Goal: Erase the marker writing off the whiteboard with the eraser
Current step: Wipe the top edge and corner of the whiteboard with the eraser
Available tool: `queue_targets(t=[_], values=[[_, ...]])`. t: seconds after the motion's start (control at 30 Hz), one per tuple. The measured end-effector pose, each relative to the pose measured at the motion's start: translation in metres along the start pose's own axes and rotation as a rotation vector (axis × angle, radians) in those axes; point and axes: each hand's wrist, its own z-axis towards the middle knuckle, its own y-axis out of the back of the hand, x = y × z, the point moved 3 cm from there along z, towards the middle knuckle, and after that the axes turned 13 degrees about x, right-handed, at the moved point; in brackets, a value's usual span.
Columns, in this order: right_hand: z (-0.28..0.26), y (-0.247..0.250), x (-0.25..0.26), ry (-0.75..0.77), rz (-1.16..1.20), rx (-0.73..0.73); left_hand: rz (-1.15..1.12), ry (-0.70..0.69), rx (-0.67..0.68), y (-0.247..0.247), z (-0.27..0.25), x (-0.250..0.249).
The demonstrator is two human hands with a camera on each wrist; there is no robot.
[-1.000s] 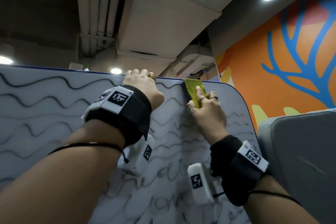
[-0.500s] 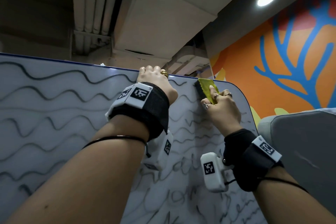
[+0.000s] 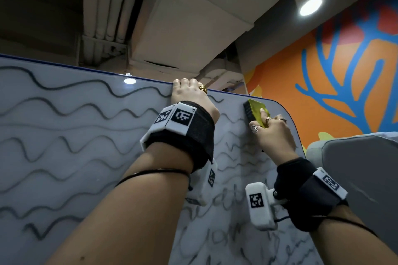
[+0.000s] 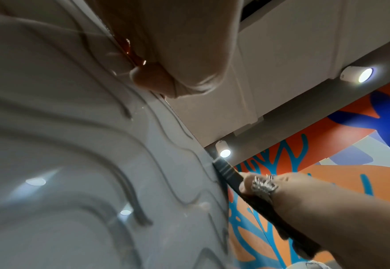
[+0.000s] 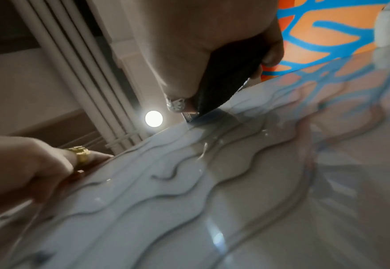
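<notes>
Head view: our left hand (image 3: 189,97) hooks the whiteboard (image 3: 64,135) top edge; our right hand (image 3: 273,133) grips the eraser (image 3: 254,112) against wavy marker lines (image 3: 71,105), beside an orange mural (image 3: 344,75).

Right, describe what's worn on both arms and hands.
Both wrists carry black straps with white blocks printed with black square codes, and thin black cables. The left hand has a gold ring; the right hand wears several silver rings. No sleeves.
</notes>
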Motion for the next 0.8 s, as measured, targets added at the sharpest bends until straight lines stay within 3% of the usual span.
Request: queue_targets(t=[0.17,0.43,0.63,0.8], values=[[-0.012,-0.009,0.02,0.152,-0.065,0.011,0.004,-0.016,-0.026,-0.003,0.0,0.0],[-0.002,0.003,0.011,0.046,-0.028,0.02,-0.034,-0.018,-0.021,-0.001,0.001,0.002],[-0.019,-0.009,0.033,0.25,-0.089,0.07,-0.05,-0.053,0.027,0.002,0.0,0.005],[-0.017,-0.001,0.025,0.131,-0.075,0.074,-0.095,-0.096,0.075,0.005,0.003,0.029]])
